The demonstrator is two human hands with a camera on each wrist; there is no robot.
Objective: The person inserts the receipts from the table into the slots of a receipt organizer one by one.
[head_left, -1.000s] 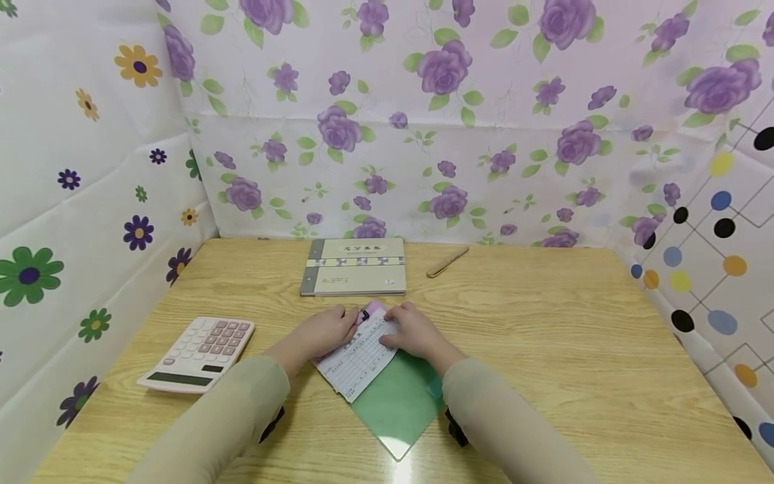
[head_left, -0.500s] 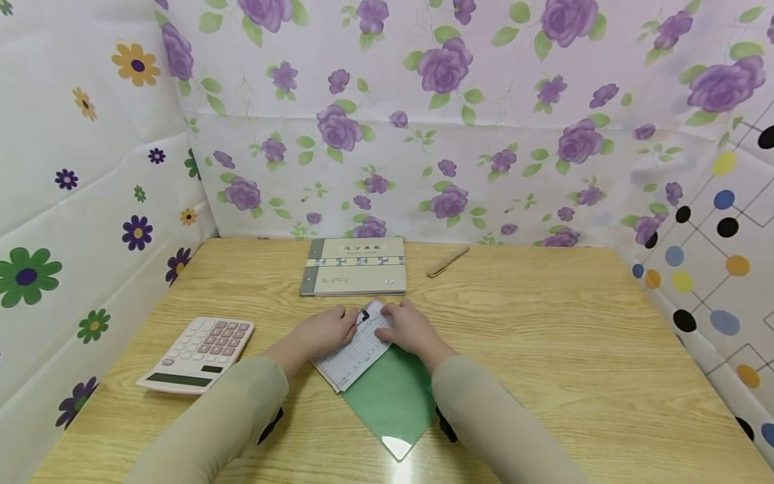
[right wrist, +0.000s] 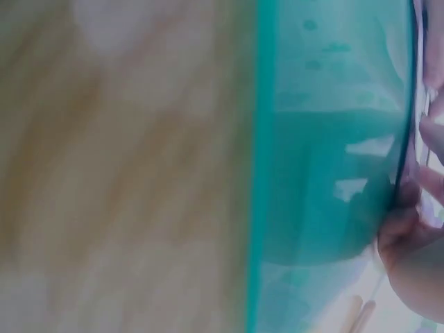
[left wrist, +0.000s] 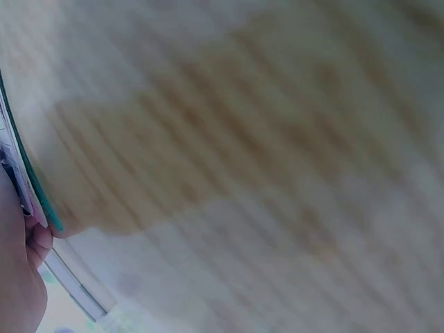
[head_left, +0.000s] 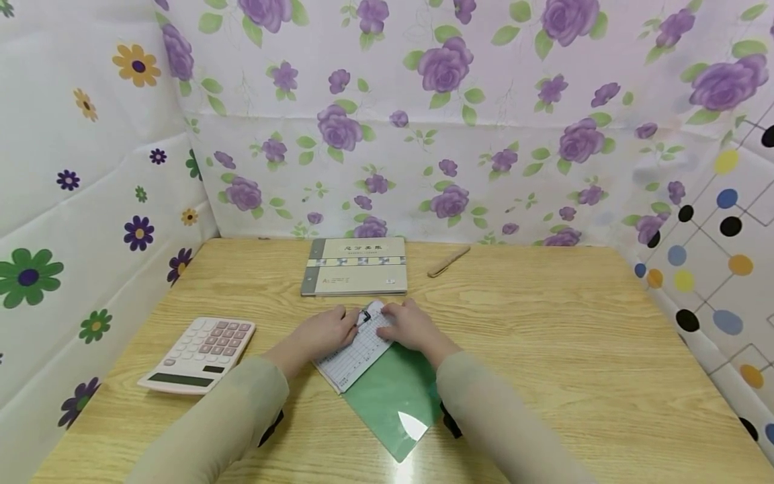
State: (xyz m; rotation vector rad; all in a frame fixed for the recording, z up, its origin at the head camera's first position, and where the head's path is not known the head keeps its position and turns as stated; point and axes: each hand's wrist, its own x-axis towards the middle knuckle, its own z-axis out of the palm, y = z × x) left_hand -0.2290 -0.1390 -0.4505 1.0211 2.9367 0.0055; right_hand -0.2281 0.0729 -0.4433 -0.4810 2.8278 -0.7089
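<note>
A stack of printed forms [head_left: 357, 356] lies over the upper left part of a green see-through plastic folder [head_left: 396, 396]. A small black clip [head_left: 365, 316] sits at the top of the stack. My left hand [head_left: 326, 332] holds the stack's upper left edge beside the clip. In the left wrist view, the left hand's fingers [left wrist: 38, 239] grip the papers together with the green edge. My right hand [head_left: 414, 327] pinches the stack's right edge near the top corner. The right wrist view has the fingers [right wrist: 409, 215] behind the folder [right wrist: 326, 173], whose sheet bows.
A pink and white calculator [head_left: 199, 355] lies to the left on the wooden table [head_left: 544, 336]. Behind the hands is a beige ledger book [head_left: 355, 267], with a tan pen [head_left: 449, 261] to its right. Patterned cloth walls [head_left: 399, 154] enclose the table.
The forms have shifted slightly up and left on the folder, and less of the pinkish layer shows near the clip. My right hand has moved a little left; my left hand stays nearly still.
</note>
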